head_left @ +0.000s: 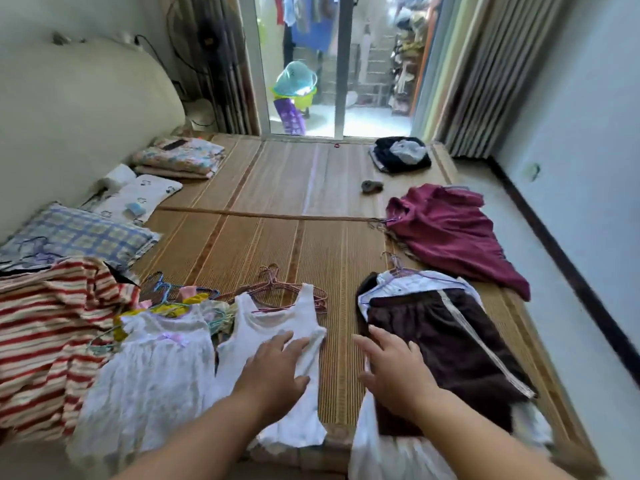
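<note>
A white vest (266, 327) is laid flat on the mat (277, 244) of the bed, in the lower middle of the frame. Its long axis runs from the bottom edge up the frame, leaning slightly right. The two straps are pointed toward the top and the hem is set at the near edge of the bed. The left hand (273, 368) is rested on the vest's right half, its fingers (294, 341) held straight and spread, with nothing gripped.

Dark brown shorts (446, 344) are placed just right of the vest, a strip of bare mat being left between them. They are spread over a white garment (415, 282) that is still hooked on a hanger (398, 268). A white side stripe is seen running from upper left to lower right, and the shorts' long axis follows it. The right hand (394, 365) is laid at the shorts' left edge, its fingers loosely spread and closed on nothing.

A bunch of wire hangers (277, 282) is found at the vest's straps. A lace dress (156, 368) and a striped top (45, 327) are heaped at lower left. A maroon garment (446, 237) is spread at middle right, and a dark pile (401, 155) is set at upper right
</note>
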Demonstrator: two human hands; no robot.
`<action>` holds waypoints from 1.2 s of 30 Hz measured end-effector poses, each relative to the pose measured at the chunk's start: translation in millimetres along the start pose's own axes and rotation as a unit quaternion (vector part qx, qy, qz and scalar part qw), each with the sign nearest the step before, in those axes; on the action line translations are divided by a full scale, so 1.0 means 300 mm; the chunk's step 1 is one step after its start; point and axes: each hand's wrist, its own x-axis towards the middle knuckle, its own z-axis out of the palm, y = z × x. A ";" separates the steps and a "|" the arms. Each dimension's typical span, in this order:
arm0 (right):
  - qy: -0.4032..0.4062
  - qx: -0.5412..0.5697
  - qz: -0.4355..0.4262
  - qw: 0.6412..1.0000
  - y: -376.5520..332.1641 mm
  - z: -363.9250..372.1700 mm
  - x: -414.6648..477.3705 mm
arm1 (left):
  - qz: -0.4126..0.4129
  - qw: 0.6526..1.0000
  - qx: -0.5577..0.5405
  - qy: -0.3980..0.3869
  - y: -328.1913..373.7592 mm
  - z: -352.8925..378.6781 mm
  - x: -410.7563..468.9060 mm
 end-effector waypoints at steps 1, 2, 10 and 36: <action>0.007 0.001 0.022 1.000 0.072 -0.029 -0.043 | 0.016 1.000 -0.001 -0.001 0.074 0.018 0.012; 0.012 0.001 0.042 0.999 0.135 -0.053 -0.077 | 0.031 1.000 0.001 0.000 0.138 0.030 0.025; 0.032 0.033 0.149 0.988 0.654 -0.171 -0.225 | 0.116 0.993 0.022 -0.013 0.640 0.166 0.246; -0.121 -0.025 -0.012 0.992 1.620 0.211 0.868 | -0.143 0.986 0.026 -0.086 0.623 0.831 1.333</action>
